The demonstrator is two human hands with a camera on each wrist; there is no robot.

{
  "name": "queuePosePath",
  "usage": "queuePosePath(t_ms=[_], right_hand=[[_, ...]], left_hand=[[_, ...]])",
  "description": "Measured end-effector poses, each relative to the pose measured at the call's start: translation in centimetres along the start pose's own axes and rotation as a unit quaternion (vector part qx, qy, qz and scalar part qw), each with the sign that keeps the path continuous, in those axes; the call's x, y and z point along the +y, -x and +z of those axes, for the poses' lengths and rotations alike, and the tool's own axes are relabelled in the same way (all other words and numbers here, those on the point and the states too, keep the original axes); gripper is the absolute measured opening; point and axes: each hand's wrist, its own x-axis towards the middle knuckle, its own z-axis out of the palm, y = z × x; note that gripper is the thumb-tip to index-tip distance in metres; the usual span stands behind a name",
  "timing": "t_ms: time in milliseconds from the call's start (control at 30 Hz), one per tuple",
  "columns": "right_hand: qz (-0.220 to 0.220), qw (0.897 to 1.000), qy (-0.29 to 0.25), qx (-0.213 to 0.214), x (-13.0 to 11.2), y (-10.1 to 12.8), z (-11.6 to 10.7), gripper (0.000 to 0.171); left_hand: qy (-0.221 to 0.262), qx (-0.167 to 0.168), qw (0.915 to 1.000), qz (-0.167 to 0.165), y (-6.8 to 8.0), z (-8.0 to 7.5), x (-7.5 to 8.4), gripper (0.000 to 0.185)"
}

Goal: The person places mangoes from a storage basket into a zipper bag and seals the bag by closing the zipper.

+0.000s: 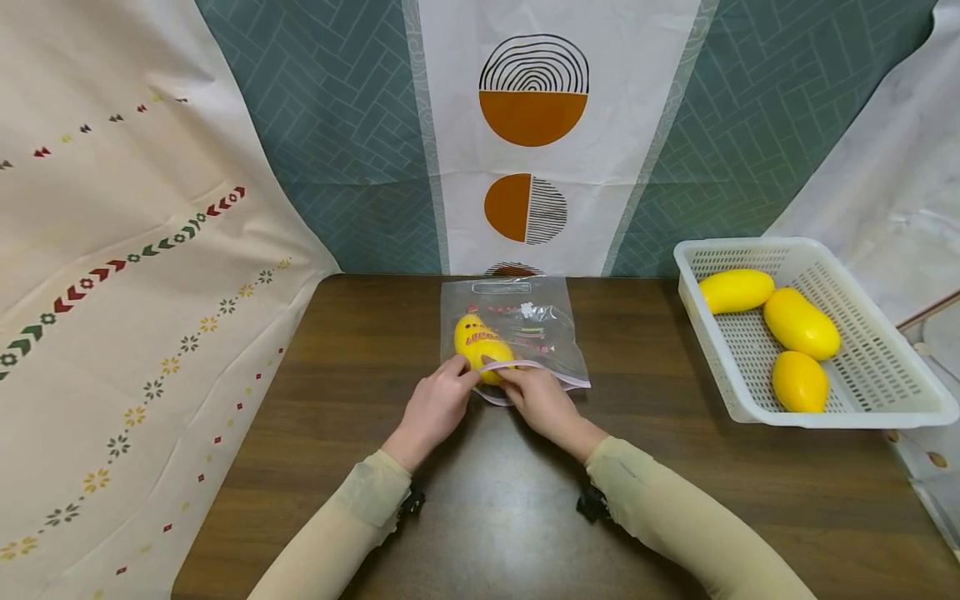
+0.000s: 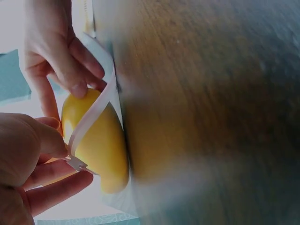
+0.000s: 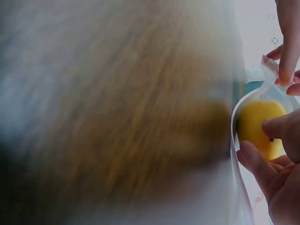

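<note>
Yellow mango point(image 1: 480, 348) sits half inside the clear zip bag point(image 1: 525, 333) on the wooden table point(image 1: 300, 433), left hand point(image 1: 435, 408) and right hand point(image 1: 542, 402) pinching the bag's mouth, which could tear or slip off the fruit if tugged unevenly.

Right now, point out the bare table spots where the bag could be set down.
Bare wood lies between the zip bag and the white basket, left of the bag toward the cloth, and near the forearms. Crowded: the bag mouth, where both hands' fingers hold it.
</note>
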Motion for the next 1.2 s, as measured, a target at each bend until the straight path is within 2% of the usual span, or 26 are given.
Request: queuePosePath(t_ms=[100,300,600,767,867,1033,1200], right_hand=[[0.001,1.0,0.001,0.012,-0.3,-0.3,0.4,0.035],[0.025,0.999,-0.006,0.022,-0.7,-1.1,1.2,0.051],[0.072,0.994,-0.048,0.069,-1.1,-2.6,2.4,0.045],[0.087,0.988,-0.094,0.085,-0.7,-3.5,2.8,0.045],[0.083,0.987,-0.093,0.1,-0.4,-4.1,3.0,0.036],[0.101,0.987,-0.064,0.104,-0.3,-5.1,3.2,0.005],[0.156,0.979,-0.092,0.09,-0.5,-6.0,3.1,0.012]], left_hand=[[0.001,0.001,1.0,-0.001,0.0,0.0,0.0,0.014],[0.006,0.0,1.0,-0.002,0.1,0.0,0.0,0.012],[0.009,0.014,0.9998,0.003,-0.2,-0.1,0.2,0.011],[0.017,0.021,0.9996,0.006,-0.3,-0.3,0.3,0.013],[0.02,0.023,0.9995,0.009,-0.3,-0.3,0.5,0.014],[0.023,0.017,0.9996,0.006,-0.4,-0.4,0.6,0.014],[0.025,0.009,0.9996,0.001,-0.4,-0.4,0.7,0.015]])
